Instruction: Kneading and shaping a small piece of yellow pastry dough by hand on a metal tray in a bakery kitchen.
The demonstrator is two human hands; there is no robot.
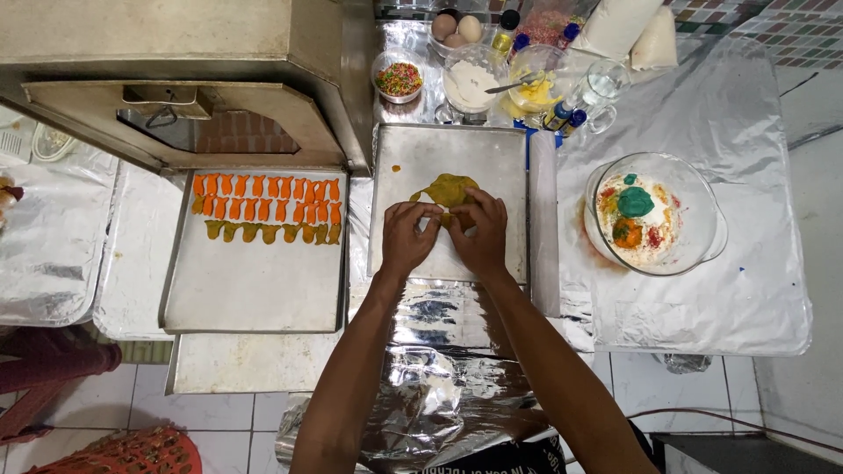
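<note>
A: Item one, the olive-green dough piece [448, 189]?

B: Flattened on the metal baking tray [492, 158], upper middle, just beyond the fingertips; its spread runs left to right.

A: Hands?

B: Left hand [407, 239] and right hand [482, 233] side by side, fingers curled, pinching the dough's near edge between them. Both equally near.

A: Room around it?

B: Bare tray on every side; the tray's far rim lies near, the foil-covered counter [746, 132] to the right.

A: Neighbours?

B: Second tray [255, 290] with rows of orange and green dough shapes [268, 197] to the left; glass bowl of coloured dough [650, 215] well apart, right.
</note>
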